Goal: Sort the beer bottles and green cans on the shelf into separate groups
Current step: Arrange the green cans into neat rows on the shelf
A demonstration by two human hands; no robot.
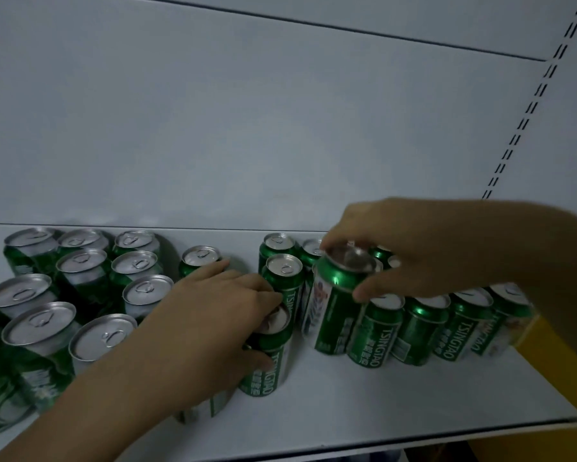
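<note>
Green can at the front: a Tsingtao can point(269, 365) stands upright near the front edge of the shelf point(380, 398).
Left hand: the left hand point(213, 315) grips that can, with fingers curled over its top and thumb on its side.
Hidden can: another can point(200, 411) sits under the left wrist; its label cannot be read.
Left group: a packed cluster of darker-labelled cans point(40, 331) stands upright on the outer side of the left hand, many of them touching.
Right row: a row of Tsingtao cans point(420, 328) stands side by side and touching, just below the right hand.
Right hand: the right hand point(413, 251) holds a taller can point(337, 305) by the rim, with fingertips over the lid and thumb on the wall. The can leans, and I cannot tell whether its base is off the shelf.
Between the hands: two cans point(282, 271) stand one behind the other.
Beyond the left fingertips: a lone can point(201, 258) stands apart from both groups, near the back panel point(247, 128).
Bottles: none is in view.
Progress: the two groups look largely formed. The cans in the middle and the two in hand seem to be what is left. Nothing can be judged about the bottles.
</note>
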